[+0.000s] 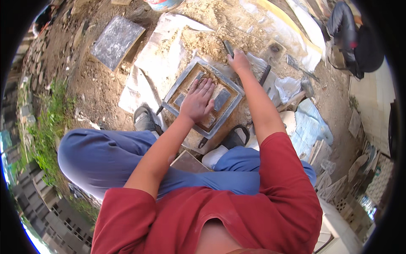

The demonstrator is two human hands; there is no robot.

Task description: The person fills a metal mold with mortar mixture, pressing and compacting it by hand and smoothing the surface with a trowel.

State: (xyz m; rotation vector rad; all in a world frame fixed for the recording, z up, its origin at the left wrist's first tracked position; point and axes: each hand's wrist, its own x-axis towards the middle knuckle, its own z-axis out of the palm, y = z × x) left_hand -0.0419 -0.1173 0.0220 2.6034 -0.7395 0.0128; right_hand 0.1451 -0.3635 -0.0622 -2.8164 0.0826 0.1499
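Note:
A square grey metal mould frame (225,122) lies in front of me, with sandy material and grey rectangular blocks (221,100) inside its rim. My left hand (198,101) rests palm down over the middle of it, fingers stretched out and holding nothing. What lies beneath the palm is hidden. Beyond the frame's far right side, my right hand (240,62) is closed round a dark, narrow tool (229,48). One end of that tool points toward the pile of tan sand (203,44); its kind does not show.
A square grey plate (117,41) lies at the far left. White sheeting (146,80) spreads under the sand. To the right are a dark bar (265,75), a trowel-like tool (296,63) and a hammer (307,88). My sandalled feet flank the frame.

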